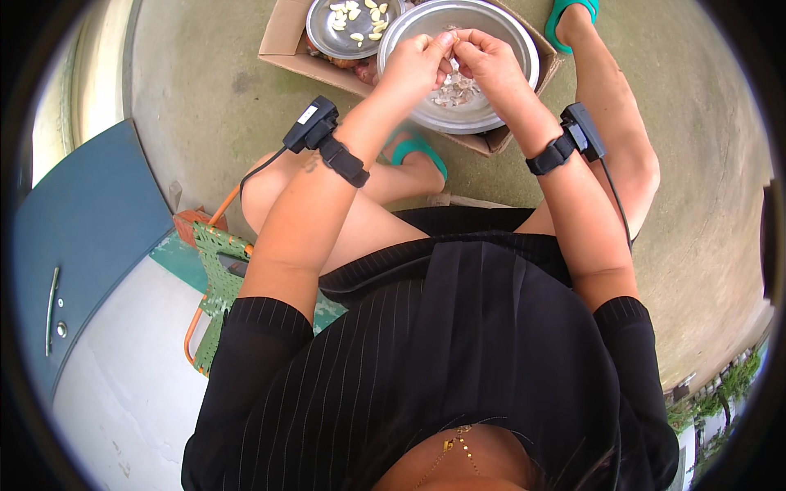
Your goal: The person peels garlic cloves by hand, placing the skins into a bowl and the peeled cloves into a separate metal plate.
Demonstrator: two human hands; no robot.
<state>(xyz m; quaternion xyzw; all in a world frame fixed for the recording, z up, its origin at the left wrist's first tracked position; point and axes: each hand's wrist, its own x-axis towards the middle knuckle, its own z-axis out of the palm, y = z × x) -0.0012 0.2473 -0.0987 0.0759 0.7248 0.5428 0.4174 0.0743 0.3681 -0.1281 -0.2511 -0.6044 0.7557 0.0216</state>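
Observation:
My left hand and my right hand meet above a wide metal basin. Their fingertips pinch a small piece, apparently a garlic clove, which the fingers mostly hide. Papery garlic skins lie in the bottom of the basin. To the left of it, a smaller metal bowl holds several peeled garlic cloves. Both vessels rest in or on an open cardboard box; reddish and brown contents, too covered to identify, show under the bowl.
Teal slippers are on my feet on the concrete floor, either side of the box. Black devices are strapped to both forearms, with cables trailing. A green woven chair and a brick stand left, near a blue door.

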